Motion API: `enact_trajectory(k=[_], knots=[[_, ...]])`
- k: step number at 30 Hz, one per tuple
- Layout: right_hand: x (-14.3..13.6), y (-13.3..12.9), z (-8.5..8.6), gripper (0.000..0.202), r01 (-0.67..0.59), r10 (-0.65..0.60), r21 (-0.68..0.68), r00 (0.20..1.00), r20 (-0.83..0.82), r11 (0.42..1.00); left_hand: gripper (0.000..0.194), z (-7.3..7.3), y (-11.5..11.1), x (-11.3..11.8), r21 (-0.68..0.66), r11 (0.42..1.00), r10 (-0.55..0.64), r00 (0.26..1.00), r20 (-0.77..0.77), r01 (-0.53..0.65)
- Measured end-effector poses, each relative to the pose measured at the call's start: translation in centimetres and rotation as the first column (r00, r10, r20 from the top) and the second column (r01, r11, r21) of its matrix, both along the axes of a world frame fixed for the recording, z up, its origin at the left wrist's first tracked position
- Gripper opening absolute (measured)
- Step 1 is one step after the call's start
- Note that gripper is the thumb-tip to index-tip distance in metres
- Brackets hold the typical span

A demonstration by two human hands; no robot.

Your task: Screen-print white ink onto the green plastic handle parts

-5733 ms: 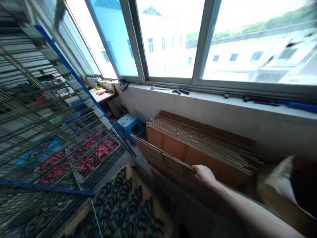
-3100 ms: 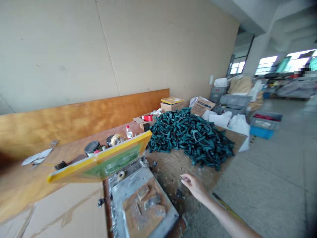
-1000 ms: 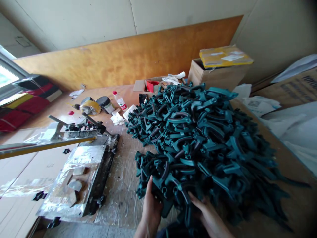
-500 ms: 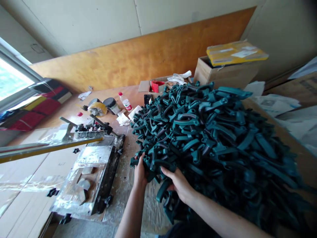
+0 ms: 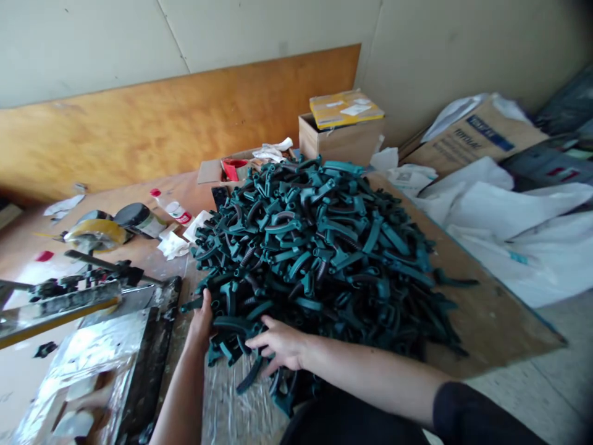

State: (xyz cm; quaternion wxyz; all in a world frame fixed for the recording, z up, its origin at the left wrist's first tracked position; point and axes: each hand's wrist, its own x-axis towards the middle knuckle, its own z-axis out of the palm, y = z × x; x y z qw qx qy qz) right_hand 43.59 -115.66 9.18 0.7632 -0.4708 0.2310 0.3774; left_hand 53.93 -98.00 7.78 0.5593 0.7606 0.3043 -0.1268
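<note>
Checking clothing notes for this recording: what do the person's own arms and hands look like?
The left hand and right hand are bare, with no gloves or watch showing. The right arm has a dark sleeve ending near the elbow; the left arm is bare as far as it shows.

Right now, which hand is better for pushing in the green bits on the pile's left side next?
Probably the left hand: it's right at that side of the green pile. The right hand is farther over, with its fingers spread.
</note>
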Motion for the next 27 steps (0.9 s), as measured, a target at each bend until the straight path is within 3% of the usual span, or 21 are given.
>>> enact_trajectory(k=[2, 4, 6, 7, 8, 9, 11, 12, 13, 14, 17, 19, 23, 27], knots=[[-2.6, -2.7, 2.2, 0.093, -0.001, -0.001, 0.048, 0.999, 0.054, 0.999, 0.067, 0.9, 0.4, -0.1, 0.011, 1.000, -0.024, 0.995, -0.092, 0.025], [-5.8, -6.5, 4.2, 0.079, 0.005, -0.010, 0.030, 0.982, 0.187, 1.000, 0.059, 1.9, 1.0, -0.4, -0.047, 0.998, -0.035, 0.992, -0.122, 0.030], [-9.2, -11.0, 5.1, 0.058, 0.083, -0.042, -0.113, 0.944, 0.328, 0.990, 0.059, 2.9, 1.5, -1.2, -0.093, 0.996, -0.002, 0.994, -0.111, -0.009], [-10.9, -13.4, 4.9, 0.050, 0.175, -0.081, -0.222, 0.923, 0.377, 0.959, 0.059, 3.4, 1.5, -1.9, -0.079, 0.996, 0.030, 0.995, -0.099, -0.038], [-12.7, -15.7, 4.3, 0.046, 0.300, -0.150, -0.333, 0.901, 0.408, 0.894, 0.061, 3.9, 1.2, -2.9, -0.041, 0.997, 0.065, 0.996, -0.061, -0.067], [-14.5, -17.9, 3.2, 0.046, 0.433, -0.246, -0.429, 0.871, 0.425, 0.793, 0.063, 4.4, 0.6, -4.1, 0.006, 0.996, 0.091, 0.996, 0.014, -0.091], [-17.7, -21.3, 0.3, 0.052, 0.649, -0.477, -0.550, 0.760, 0.442, 0.525, 0.066, 5.1, -1.8, -7.0, 0.051, 0.997, 0.053, 0.975, 0.216, -0.065], [-19.1, -22.4, -1.4, 0.058, 0.706, -0.580, -0.582, 0.689, 0.434, 0.403, 0.065, 5.4, -3.5, -8.6, 0.048, 0.999, -0.010, 0.957, 0.289, -0.005], [-20.1, -23.1, -3.0, 0.063, 0.731, -0.665, -0.600, 0.628, 0.404, 0.325, 0.064, 5.4, -5.6, -10.2, 0.031, 0.995, -0.104, 0.940, 0.326, 0.099], [-20.9, -23.5, -4.4, 0.068, 0.740, -0.729, -0.604, 0.583, 0.358, 0.295, 0.061, 5.3, -7.9, -11.7, -0.001, 0.972, -0.219, 0.915, 0.338, 0.233], [-21.2, -23.1, -7.1, 0.073, 0.763, -0.816, -0.535, 0.537, 0.213, 0.362, 0.066, 4.2, -14.8, -14.7, -0.085, 0.790, -0.541, 0.756, 0.369, 0.607], [-20.3, -22.6, -7.6, 0.071, 0.792, -0.829, -0.458, 0.528, 0.184, 0.403, 0.077, 3.0, -18.6, -15.1, -0.021, 0.676, -0.663, 0.619, 0.421, 0.737], [-18.4, -21.7, -7.1, 0.065, 0.806, -0.825, -0.289, 0.559, 0.088, 0.516, 0.099, 1.2, -22.7, -13.7, 0.246, 0.552, -0.812, 0.448, 0.373, 0.797], [-17.1, -20.9, -7.0, 0.063, 0.808, -0.810, -0.110, 0.585, 0.042, 0.578, 0.098, 1.2, -23.4, -12.4, 0.288, 0.520, -0.842, 0.425, 0.333, 0.805]])
